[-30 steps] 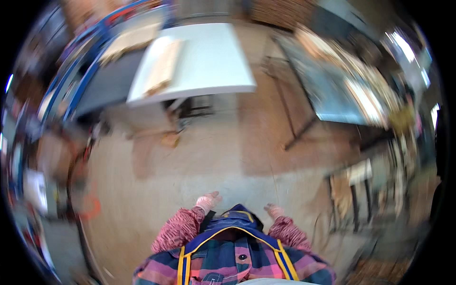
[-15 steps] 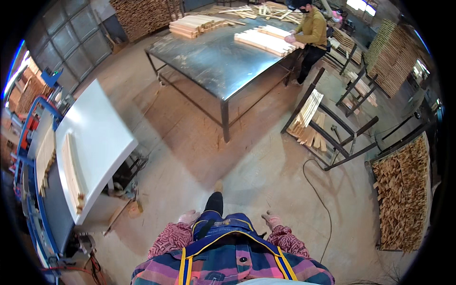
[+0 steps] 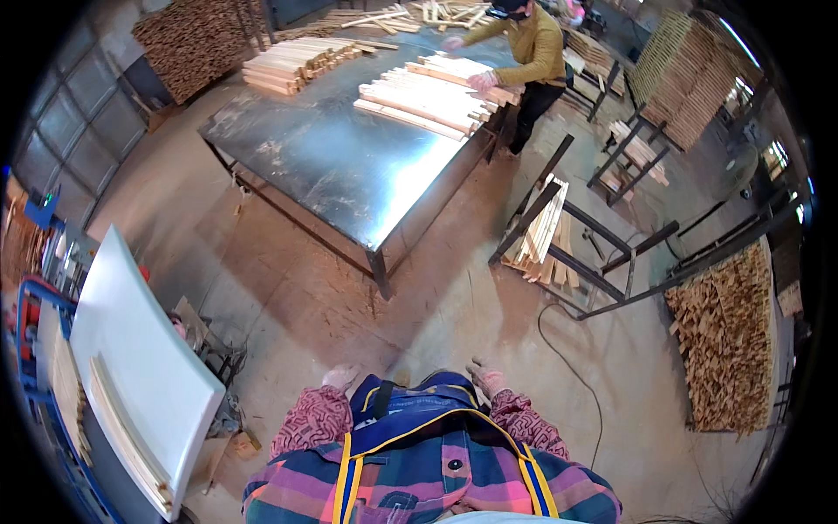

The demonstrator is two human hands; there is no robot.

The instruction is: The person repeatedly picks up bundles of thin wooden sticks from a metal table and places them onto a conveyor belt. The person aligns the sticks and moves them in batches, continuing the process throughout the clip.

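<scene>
Left hand (image 3: 340, 375) and right hand (image 3: 486, 378) hang low on either side of a navy-blue cloth apron (image 3: 419, 403) with yellow edging, close beside it; the right has its fingers extended with nothing visible in it, while I cannot tell whether the left is spread or curled. Beyond them, a thin black cable (image 3: 600, 415) curves over the brownish-grey concrete floor (image 3: 436, 336). To the left stands a smooth white tabletop (image 3: 148, 349) bearing long pale wooden strips (image 3: 122, 430); to the right, a black metal frame (image 3: 587, 273) holds slim pale wooden slats (image 3: 543, 225). Farther ahead is a wide, dark metal table (image 3: 323, 175) with rows of pale wooden boards (image 3: 419, 98), where a co-worker (image 3: 541, 52) in a mustard-yellow jacket leans over them
</scene>
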